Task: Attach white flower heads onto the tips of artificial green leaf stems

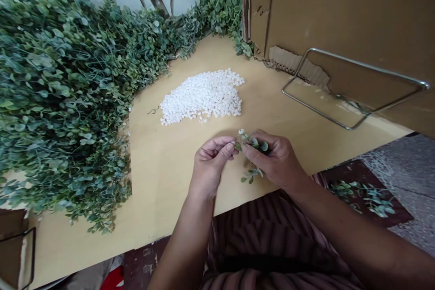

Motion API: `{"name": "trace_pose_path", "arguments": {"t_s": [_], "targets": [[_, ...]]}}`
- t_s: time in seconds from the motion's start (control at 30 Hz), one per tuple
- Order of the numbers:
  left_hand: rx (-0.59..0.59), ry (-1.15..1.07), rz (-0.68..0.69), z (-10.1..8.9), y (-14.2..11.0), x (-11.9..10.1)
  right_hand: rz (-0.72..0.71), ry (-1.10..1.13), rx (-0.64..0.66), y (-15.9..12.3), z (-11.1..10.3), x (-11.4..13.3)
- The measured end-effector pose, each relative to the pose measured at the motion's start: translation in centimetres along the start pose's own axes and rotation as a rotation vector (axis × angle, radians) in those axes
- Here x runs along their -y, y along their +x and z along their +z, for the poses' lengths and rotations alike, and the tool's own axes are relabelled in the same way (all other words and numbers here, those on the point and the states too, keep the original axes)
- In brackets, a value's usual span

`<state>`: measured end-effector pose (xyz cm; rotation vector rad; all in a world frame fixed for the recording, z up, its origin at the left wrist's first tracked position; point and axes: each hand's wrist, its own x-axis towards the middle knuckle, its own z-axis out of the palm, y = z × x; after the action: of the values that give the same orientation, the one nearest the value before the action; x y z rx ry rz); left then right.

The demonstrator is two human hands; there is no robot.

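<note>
Over the front of the table, my right hand [273, 156] is closed round a small artificial leaf sprig [251, 173], whose green leaves stick out above and below the fingers. A white bead-like piece [241, 132] sits at the sprig's upper tip. My left hand [217, 156] is pinched shut right beside the sprig, thumb against forefinger. Something tiny and pale shows at those fingertips, too small to name. Beyond both hands lies a heap of small white pieces [204, 96] on the tan table sheet [163, 163].
A large mass of artificial greenery [64, 90] covers the left and back of the table. At right stand a cardboard box [346, 13] and a bent metal wire frame [353, 64]. More sprigs [377, 199] lie low on the right, below the table edge.
</note>
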<state>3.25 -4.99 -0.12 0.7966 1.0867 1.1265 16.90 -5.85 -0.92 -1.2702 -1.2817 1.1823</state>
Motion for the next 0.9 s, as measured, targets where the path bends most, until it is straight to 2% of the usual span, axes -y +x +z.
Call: {"name": "trace_pose_path", "arguments": {"t_s": [0.43,0.9], "targets": [[-0.013,0.134,-0.006,-0.78,-0.32,0.03,-0.087,-0.105,-0.014,-0.2,0.13,-0.18],[-0.063,0.033,-0.026,-0.18,-0.29,0.1,-0.265,-0.19,-0.085,-0.52,0.28,-0.3]]}}
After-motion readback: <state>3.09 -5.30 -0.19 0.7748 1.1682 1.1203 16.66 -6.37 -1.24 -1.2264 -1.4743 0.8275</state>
